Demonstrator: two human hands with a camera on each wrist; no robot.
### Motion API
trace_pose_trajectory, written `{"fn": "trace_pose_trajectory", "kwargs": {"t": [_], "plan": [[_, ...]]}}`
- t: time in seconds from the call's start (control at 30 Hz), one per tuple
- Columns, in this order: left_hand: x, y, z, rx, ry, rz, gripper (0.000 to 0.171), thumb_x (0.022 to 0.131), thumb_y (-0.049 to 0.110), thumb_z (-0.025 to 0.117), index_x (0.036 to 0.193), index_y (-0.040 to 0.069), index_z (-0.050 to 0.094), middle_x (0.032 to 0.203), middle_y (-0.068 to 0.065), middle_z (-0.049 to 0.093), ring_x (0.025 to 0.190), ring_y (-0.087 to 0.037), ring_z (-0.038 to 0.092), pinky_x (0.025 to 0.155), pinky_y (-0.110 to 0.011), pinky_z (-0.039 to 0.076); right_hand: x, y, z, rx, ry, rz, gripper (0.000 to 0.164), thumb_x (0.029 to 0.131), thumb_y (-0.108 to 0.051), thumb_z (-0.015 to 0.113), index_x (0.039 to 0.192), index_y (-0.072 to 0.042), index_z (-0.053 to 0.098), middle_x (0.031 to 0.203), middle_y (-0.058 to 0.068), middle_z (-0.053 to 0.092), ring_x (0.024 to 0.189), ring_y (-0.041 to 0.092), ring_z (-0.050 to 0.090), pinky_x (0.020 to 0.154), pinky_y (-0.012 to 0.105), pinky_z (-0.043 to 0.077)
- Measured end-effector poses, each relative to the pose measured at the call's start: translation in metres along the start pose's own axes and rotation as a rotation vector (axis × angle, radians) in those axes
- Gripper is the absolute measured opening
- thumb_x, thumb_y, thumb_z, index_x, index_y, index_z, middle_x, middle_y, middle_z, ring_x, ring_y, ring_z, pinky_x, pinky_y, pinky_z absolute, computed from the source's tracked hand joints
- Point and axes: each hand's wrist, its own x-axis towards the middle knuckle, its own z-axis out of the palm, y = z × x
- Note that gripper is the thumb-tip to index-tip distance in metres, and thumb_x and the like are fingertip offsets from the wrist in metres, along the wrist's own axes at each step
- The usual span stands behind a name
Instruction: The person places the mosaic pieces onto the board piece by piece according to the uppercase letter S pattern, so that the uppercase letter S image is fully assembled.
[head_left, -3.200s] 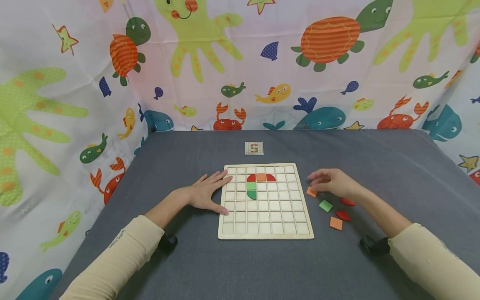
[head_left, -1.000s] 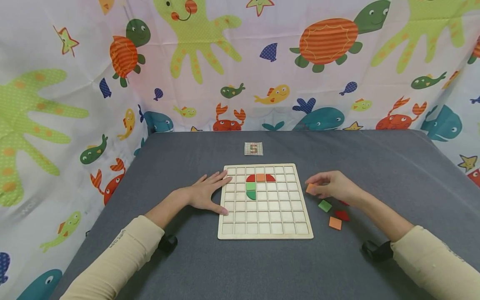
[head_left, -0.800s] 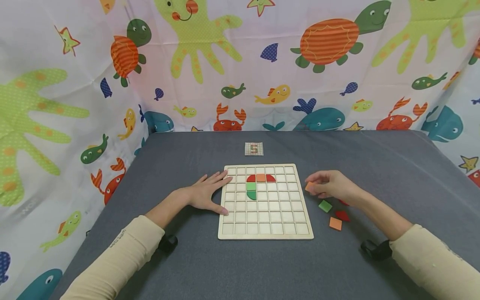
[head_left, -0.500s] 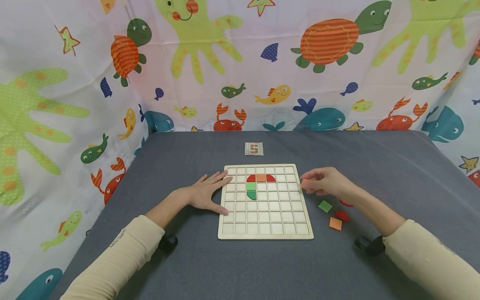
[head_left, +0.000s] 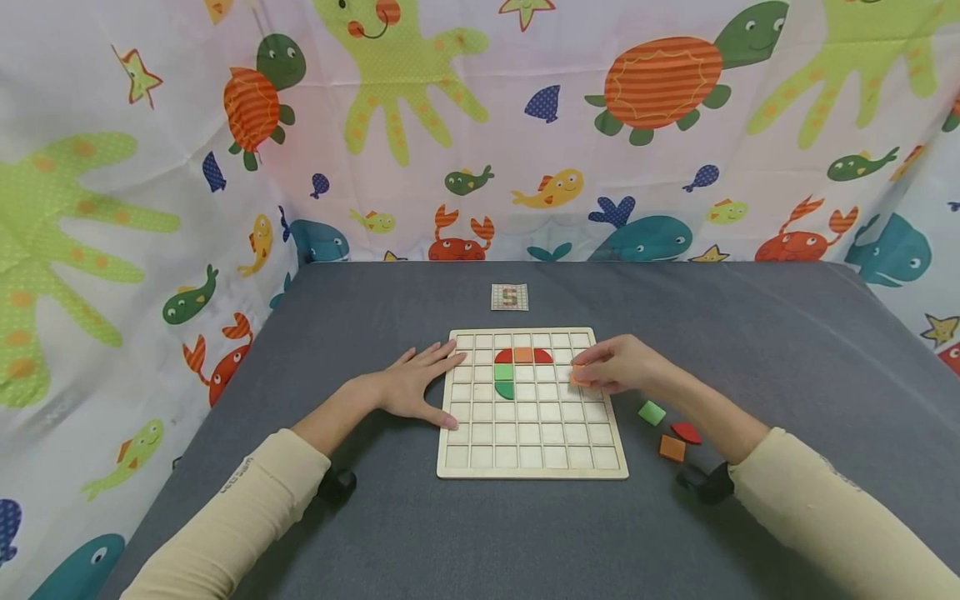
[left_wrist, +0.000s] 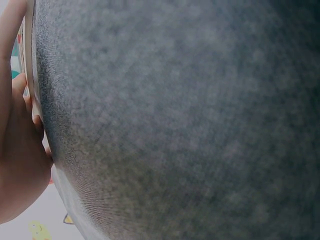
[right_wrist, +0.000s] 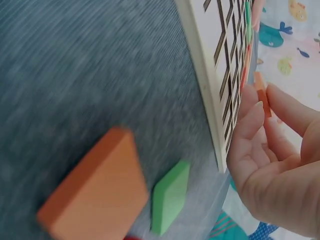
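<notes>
My right hand pinches an orange square tile between thumb and fingers, over the right side of the wooden grid board. Spread along the board's left edge, my left hand rests with straight fingers on its rim. Set in the grid are a red quarter-round tile, an orange square, a second red quarter-round, a light green square and a dark green quarter-round. In the left wrist view, part of the left hand shows at the board's edge.
Right of the board lie a light green square tile, a red curved tile and an orange square tile. A small pattern card lies behind the board on the grey cloth.
The right hand has picked up the orange square tile from the cloth and carried it left, over the board's right part. The left hand stays on the board's left edge.
</notes>
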Motion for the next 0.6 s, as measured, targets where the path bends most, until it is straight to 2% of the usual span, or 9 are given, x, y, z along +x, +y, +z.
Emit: {"fn": "trace_pose_trajectory", "kwargs": {"t": [0.17, 0.37, 0.6], "plan": [[-0.001, 0.001, -0.001, -0.006, -0.001, 0.005, 0.109, 0.075, 0.069, 0.064, 0.155, 0.021, 0.008, 0.159, -0.003, -0.003, 0.144, -0.026, -0.002, 0.111, -0.054, -0.001, 0.005, -0.006, 0.010, -0.001, 0.004, 0.029, 0.033, 0.089, -0.015, 0.070, 0.118, 0.000, 0.066, 0.092, 0.004, 0.069, 0.073, 0.015, 0.062, 0.066, 0.029, 0.052], [0.000, -0.001, 0.000, -0.003, 0.001, 0.006, 0.109, 0.075, 0.071, 0.063, 0.155, 0.021, 0.008, 0.159, -0.003, -0.004, 0.144, -0.026, -0.003, 0.111, -0.054, -0.001, 0.011, -0.011, 0.020, -0.005, -0.011, 0.014, 0.031, 0.088, -0.014, 0.071, 0.115, -0.001, 0.068, 0.088, 0.005, 0.070, 0.071, 0.017, 0.065, 0.059, 0.027, 0.049], [0.001, -0.003, 0.000, -0.011, -0.005, 0.000, 0.109, 0.075, 0.070, 0.063, 0.155, 0.021, 0.008, 0.159, -0.003, -0.004, 0.144, -0.025, -0.002, 0.111, -0.054, -0.001, 0.016, -0.014, 0.031, 0.031, -0.012, -0.016, 0.029, 0.087, -0.012, 0.072, 0.113, 0.000, 0.068, 0.091, 0.007, 0.070, 0.072, 0.019, 0.067, 0.063, 0.028, 0.053]]}}
